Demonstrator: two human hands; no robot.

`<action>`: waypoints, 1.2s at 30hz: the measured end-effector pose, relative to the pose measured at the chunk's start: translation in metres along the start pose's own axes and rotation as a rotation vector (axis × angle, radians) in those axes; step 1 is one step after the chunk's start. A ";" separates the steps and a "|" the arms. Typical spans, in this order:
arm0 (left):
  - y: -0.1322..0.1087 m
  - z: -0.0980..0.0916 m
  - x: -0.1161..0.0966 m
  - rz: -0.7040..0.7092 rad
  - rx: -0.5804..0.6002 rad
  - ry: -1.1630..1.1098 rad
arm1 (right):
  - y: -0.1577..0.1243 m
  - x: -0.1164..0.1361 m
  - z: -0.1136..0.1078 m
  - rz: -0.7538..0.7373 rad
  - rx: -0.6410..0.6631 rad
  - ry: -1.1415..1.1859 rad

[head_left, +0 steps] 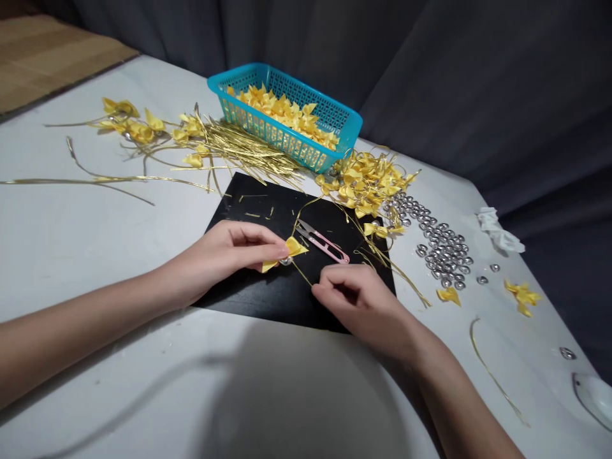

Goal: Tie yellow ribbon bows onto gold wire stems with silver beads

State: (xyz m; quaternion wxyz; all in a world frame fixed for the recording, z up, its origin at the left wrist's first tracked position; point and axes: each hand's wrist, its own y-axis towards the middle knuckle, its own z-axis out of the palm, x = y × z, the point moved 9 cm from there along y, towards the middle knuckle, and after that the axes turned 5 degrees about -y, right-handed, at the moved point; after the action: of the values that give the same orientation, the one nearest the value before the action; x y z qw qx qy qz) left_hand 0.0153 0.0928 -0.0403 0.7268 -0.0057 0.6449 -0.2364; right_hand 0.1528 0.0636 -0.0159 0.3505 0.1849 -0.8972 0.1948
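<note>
My left hand [239, 248] pinches a yellow ribbon bow [295, 247] over the black mat [268, 296]. A silver bead [287, 261] sits against the bow's lower side. From the bead a thin gold cord [302, 273] runs down to the right, and its end is pinched between the thumb and finger of my right hand [354, 299]. Another length of the cord curves up from the bow. Pink-handled thread snips [329, 247] lie on the mat just beyond my hands, among short gold scraps.
A blue basket [287, 127] of yellow bows stands at the back. Gold cords [248, 150] lie before it, with finished-looking bows [368, 182] on its right. Silver beads [447, 255] are scattered at right, near a crumpled white item [500, 231]. A white object [595, 398] is at the right edge.
</note>
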 end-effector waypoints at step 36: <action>0.036 -0.024 -0.023 0.150 -0.052 0.425 | 0.014 0.010 -0.061 0.249 -0.183 -0.308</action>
State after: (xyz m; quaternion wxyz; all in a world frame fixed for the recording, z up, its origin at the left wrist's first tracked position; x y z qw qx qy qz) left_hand 0.0034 0.1401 -0.0344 0.5895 0.0733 0.7881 -0.1610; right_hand 0.1734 0.1026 0.0299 0.1978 0.0675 -0.9701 0.1237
